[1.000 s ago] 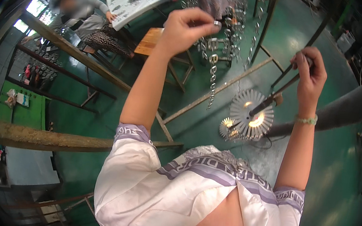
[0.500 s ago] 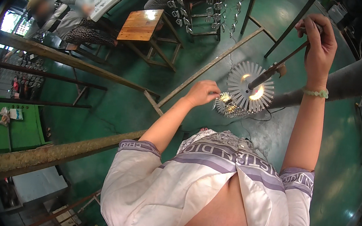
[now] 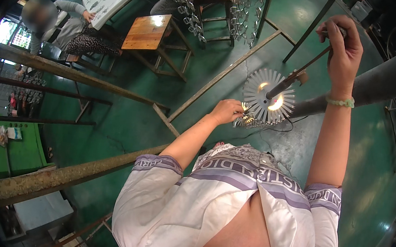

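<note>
Right hand (image 3: 346, 57) closed around the lever (image 3: 316, 60) end. Left hand (image 3: 226, 112) pinched at the small lit wheel (image 3: 248, 120), just below-left of the big slotted disc (image 3: 256, 101); can't tell if it's gripping a part. Risk: lever shifting with fingers there could nip them. Disc partly hides wheel; glare and fingers obscure contact.

Wooden stool (image 3: 146, 32) on green floor (image 3: 124, 125)
</note>
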`<state>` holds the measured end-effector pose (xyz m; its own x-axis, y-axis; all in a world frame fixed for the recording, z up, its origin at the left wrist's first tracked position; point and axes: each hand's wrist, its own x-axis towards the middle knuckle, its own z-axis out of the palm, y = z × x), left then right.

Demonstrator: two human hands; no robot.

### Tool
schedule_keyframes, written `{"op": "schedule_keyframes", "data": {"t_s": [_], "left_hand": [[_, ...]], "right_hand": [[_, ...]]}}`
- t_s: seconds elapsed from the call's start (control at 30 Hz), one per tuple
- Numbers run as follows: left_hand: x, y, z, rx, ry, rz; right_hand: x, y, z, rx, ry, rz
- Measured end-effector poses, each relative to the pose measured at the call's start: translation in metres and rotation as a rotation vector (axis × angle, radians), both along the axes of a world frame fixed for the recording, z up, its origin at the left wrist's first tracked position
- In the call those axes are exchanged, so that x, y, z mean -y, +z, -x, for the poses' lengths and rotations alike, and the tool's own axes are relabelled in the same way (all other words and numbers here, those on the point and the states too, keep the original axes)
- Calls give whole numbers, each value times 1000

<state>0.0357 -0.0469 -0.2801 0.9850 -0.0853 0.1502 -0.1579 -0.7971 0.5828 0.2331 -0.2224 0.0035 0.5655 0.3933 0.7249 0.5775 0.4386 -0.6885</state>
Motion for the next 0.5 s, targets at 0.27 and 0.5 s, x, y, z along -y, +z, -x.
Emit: {"op": "schedule_keyframes", "data": {"t_s": [0.27,0.5], "left_hand": [[10,-9,-4,79,56,-45],[-4,0,-3,19,36,-73]], "right_hand": [[-2,-3,-3,17,-10,-4],[-3,3,5,27,-78,23]]}}
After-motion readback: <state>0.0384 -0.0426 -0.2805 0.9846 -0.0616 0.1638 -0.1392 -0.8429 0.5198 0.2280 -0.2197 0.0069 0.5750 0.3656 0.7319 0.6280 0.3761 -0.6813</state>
